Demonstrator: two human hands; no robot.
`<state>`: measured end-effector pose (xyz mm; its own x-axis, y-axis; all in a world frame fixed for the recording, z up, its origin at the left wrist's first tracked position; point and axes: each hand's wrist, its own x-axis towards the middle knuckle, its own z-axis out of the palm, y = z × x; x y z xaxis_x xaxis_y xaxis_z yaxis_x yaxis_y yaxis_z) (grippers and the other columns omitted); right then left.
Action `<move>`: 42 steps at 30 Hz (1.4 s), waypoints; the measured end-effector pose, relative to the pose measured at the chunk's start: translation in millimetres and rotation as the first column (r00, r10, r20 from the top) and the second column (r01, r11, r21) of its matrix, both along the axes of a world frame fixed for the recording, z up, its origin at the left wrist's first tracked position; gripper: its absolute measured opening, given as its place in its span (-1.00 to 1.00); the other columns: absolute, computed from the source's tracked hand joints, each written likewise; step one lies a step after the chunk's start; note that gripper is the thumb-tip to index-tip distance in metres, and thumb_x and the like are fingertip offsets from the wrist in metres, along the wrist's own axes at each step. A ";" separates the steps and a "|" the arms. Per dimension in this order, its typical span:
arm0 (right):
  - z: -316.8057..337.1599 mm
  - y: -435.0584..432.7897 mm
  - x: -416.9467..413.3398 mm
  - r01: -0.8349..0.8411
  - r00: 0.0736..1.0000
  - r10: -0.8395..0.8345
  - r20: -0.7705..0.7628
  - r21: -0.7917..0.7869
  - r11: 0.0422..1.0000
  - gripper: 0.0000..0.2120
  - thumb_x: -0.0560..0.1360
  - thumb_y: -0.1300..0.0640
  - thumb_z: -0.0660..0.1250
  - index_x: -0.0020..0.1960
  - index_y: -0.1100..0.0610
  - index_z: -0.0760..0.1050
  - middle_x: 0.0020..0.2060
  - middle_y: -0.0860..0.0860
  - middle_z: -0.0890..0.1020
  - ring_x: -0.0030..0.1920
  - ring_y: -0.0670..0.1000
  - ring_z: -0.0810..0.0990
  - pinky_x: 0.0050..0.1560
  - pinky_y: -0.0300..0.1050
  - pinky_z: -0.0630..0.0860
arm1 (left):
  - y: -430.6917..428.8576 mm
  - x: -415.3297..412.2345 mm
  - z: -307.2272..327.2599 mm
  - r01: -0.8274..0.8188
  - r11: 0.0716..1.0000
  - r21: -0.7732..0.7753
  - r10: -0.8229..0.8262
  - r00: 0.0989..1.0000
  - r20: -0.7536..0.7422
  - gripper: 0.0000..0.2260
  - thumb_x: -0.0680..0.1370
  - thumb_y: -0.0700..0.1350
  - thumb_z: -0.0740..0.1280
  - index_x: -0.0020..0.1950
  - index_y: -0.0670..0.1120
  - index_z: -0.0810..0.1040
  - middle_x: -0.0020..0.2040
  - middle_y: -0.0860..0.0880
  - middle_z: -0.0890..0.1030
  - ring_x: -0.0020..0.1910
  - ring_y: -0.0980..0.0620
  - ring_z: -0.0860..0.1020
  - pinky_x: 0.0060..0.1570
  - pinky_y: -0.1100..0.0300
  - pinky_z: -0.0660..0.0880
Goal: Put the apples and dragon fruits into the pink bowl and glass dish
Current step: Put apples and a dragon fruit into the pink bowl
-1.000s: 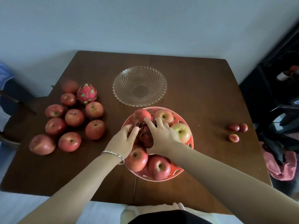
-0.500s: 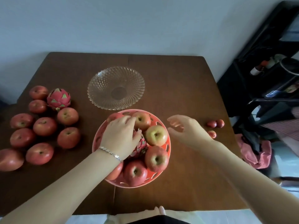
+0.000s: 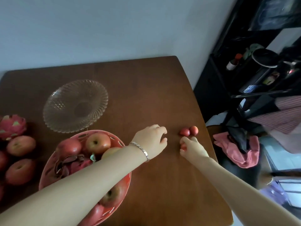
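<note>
Head view: right hand (image 3: 193,148) pinches a small red fruit (image 3: 183,147), left hand (image 3: 150,140) loose; no legible writing

**Where the fruit sits on the tabletop**

The bowl (image 3: 48,173) sits at the near left of the tabletop (image 3: 146,98), with apples (image 3: 97,142) and a dragon fruit (image 3: 73,163) in it. The glass dish (image 3: 75,105) lies just behind the bowl. More apples (image 3: 21,145) and another dragon fruit (image 3: 12,126) lie left of the bowl. Three small fruits (image 3: 189,131) lie near the right edge, with both hands (image 3: 151,140) close by.
</note>
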<state>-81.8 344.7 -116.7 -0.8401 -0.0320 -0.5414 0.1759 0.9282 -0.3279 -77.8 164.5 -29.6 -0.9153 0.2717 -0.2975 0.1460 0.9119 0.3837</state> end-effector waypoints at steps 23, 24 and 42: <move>-2.3 66.6 -47.5 0.396 0.918 -0.385 0.098 -0.316 0.862 -0.77 0.53 0.00 0.14 -0.10 0.13 0.46 -0.20 0.10 0.63 -0.31 -0.01 0.50 -0.28 -0.13 0.41 | 93.3 -66.8 -84.7 -0.182 0.983 0.025 0.164 0.932 0.323 -0.72 0.59 0.06 0.12 0.24 -0.02 0.29 -0.02 -0.10 0.51 -0.20 -0.13 0.54 -0.19 0.07 0.48; 0.4 60.9 -45.4 0.370 0.928 -0.363 0.084 -0.325 0.870 -0.76 0.52 0.00 0.17 -0.07 0.17 0.48 -0.16 0.14 0.64 -0.29 0.00 0.50 -0.26 -0.12 0.42 | 83.5 -61.4 -73.5 -0.312 0.943 0.116 0.246 0.888 0.388 -0.73 0.59 0.07 0.13 0.23 -0.02 0.31 -0.12 -0.06 0.52 -0.29 -0.07 0.53 -0.23 0.10 0.50; 89.1 -180.8 35.9 -0.358 0.916 0.190 -0.353 -0.510 0.782 -0.66 0.40 0.19 0.39 0.16 0.12 0.49 0.07 0.04 0.54 0.10 0.05 0.48 0.16 -0.15 0.43 | -174.5 114.5 7.4 -0.503 0.773 0.385 0.526 0.849 0.052 -0.64 0.52 0.05 0.27 0.30 0.09 0.38 0.16 0.05 0.58 -0.06 0.13 0.54 -0.08 0.47 0.38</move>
<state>-45.9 163.9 -27.6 -0.8553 -0.5058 -0.1125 -0.2300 0.5651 -0.7923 36.7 -10.0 -22.2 -0.9618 -0.1664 -0.2174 -0.2729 0.6466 0.7123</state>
